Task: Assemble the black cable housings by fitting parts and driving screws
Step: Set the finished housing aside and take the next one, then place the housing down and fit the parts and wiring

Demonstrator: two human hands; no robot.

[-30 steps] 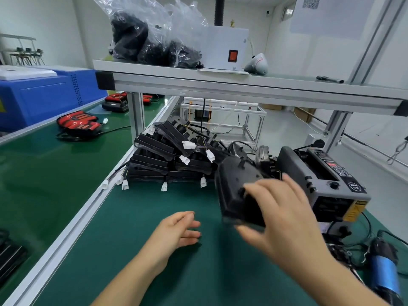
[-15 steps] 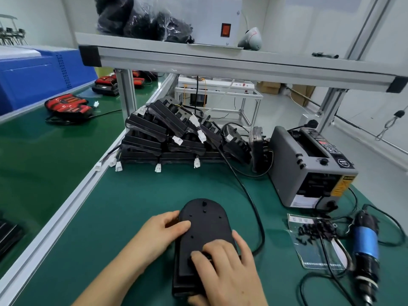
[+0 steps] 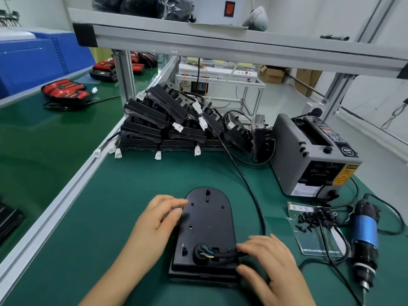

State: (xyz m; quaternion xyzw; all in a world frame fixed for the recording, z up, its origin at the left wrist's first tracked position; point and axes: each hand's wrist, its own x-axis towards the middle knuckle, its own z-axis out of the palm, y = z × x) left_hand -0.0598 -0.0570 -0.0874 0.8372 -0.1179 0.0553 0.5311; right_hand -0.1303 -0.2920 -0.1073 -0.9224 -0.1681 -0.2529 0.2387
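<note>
so the black rounded plastic housing [image 3: 205, 228] now sits flat on the green surface [image 3: 110, 206], lower middle of frame, loose-fingered left hand [image 3: 154, 219] touching its edge, flat-fingered right hand [image 3: 267, 261] moved onto its black cable [image 3: 225, 253], screws next probably

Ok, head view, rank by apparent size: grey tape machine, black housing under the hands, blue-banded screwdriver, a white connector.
Largest: grey tape machine and black housing, about alike; the housing is nearer, so unranked.
Then: blue-banded screwdriver.
Smallest: white connector.
</note>
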